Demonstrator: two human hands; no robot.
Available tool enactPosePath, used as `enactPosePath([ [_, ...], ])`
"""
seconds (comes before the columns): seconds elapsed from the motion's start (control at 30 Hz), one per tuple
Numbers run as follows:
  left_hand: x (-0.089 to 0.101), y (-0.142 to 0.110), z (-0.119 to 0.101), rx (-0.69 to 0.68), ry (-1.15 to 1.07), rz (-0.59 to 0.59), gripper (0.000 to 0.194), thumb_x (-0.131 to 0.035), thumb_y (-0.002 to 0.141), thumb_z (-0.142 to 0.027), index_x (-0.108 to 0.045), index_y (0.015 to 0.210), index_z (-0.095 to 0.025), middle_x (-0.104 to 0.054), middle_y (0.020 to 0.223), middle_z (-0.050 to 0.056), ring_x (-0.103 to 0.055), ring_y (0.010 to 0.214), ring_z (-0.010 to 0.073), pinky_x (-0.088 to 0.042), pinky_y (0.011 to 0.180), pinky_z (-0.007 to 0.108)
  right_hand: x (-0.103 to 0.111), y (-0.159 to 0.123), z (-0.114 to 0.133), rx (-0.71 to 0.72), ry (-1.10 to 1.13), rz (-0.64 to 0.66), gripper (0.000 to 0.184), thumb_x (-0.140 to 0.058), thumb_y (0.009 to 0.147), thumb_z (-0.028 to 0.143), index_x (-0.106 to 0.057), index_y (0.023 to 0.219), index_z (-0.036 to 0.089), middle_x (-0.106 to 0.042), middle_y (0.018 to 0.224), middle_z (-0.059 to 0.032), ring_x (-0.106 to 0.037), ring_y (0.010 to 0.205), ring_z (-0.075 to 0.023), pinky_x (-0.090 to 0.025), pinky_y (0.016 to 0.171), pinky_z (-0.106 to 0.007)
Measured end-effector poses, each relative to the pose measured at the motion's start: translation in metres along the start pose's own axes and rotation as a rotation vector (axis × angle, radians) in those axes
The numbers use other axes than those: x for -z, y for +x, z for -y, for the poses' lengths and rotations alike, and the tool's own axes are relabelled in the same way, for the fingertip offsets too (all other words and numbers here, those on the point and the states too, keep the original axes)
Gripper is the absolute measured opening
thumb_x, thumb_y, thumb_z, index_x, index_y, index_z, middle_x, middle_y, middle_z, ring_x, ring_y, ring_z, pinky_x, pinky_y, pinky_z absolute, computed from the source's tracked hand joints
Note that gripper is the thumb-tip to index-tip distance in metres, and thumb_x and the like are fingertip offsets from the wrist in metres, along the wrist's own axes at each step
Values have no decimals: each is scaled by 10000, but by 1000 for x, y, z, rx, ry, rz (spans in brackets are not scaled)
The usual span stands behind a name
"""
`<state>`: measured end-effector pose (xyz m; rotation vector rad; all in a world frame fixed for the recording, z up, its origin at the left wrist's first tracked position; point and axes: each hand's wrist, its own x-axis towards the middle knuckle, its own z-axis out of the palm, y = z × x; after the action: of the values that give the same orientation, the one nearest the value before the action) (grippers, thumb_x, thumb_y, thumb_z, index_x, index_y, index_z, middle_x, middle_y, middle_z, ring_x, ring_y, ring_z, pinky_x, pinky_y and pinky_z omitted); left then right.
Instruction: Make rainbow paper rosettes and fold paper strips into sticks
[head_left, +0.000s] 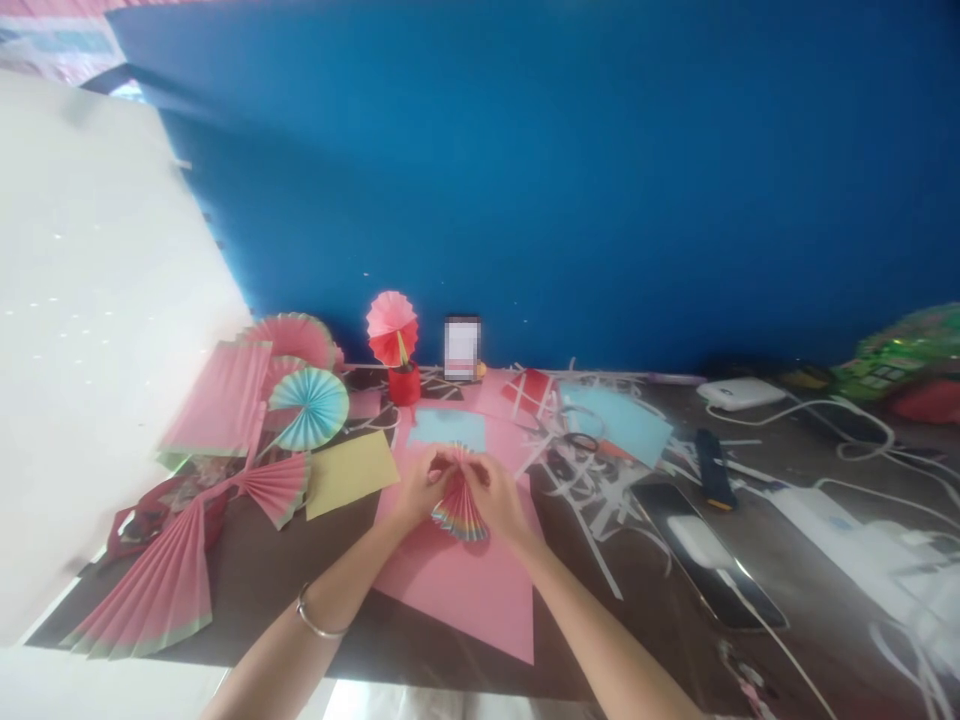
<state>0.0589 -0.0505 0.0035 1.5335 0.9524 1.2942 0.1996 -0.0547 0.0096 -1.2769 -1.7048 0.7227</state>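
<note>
Between my hands is a small pleated paper fan (pixel 463 510), pink with a pale multicoloured edge, spread downward over a pink paper sheet (pixel 465 600). My left hand (pixel 426 487) pinches its left side near the top. On the other side, my right hand (pixel 489 490) pinches the fan with fingers closed. A light blue paper piece (pixel 448 428) lies on the pink sheet just beyond my hands. To the left is a yellow paper sheet (pixel 352 473). The fingertips partly cover the top of the fan.
Finished-looking pink folded fans (pixel 161 590) and a blue paper rosette (pixel 310 408) crowd the left. A pink rosette (pixel 392 328) stands in a red holder (pixel 405 384). White paper strips (pixel 600 500), a black cutter (pixel 714 470), a phone (pixel 709 555) and cables occupy the right. A blue wall (pixel 555 180) rises behind.
</note>
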Motion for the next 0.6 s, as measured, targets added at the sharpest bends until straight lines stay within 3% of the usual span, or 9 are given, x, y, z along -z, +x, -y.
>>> enactPosePath([
  [0.13,1,1,1,-41,34,10,113,-544,799,-291,-511,801,-182,-564,803,21,-560,760,140,-458,691,279,7,2,4,10,-63,44,179,-432,842,263,-600,849,202,-646,874,-44,-604,807,-179,-457,742,-310],
  [0.3,1,3,10,-35,106,-95,130,-547,782,-266,-482,704,-185,-548,696,-4,-547,673,132,-451,648,275,15,5,8,-15,-122,180,215,-440,825,256,-644,807,191,-665,819,-46,-610,765,-186,-451,689,-306],
  [0.5,2,3,6,-24,170,-108,127,-495,794,-235,-482,678,-186,-549,691,1,-543,698,141,-455,712,302,21,9,8,-25,-74,187,243,-455,822,307,-653,760,182,-666,749,-37,-599,685,-179,-441,631,-299],
  [0.6,2,3,3,-15,176,-118,128,-499,793,-244,-485,680,-185,-550,693,6,-542,698,143,-458,708,301,25,12,8,-62,25,266,261,-474,819,341,-661,747,175,-664,741,-39,-601,678,-178,-444,594,-284],
])
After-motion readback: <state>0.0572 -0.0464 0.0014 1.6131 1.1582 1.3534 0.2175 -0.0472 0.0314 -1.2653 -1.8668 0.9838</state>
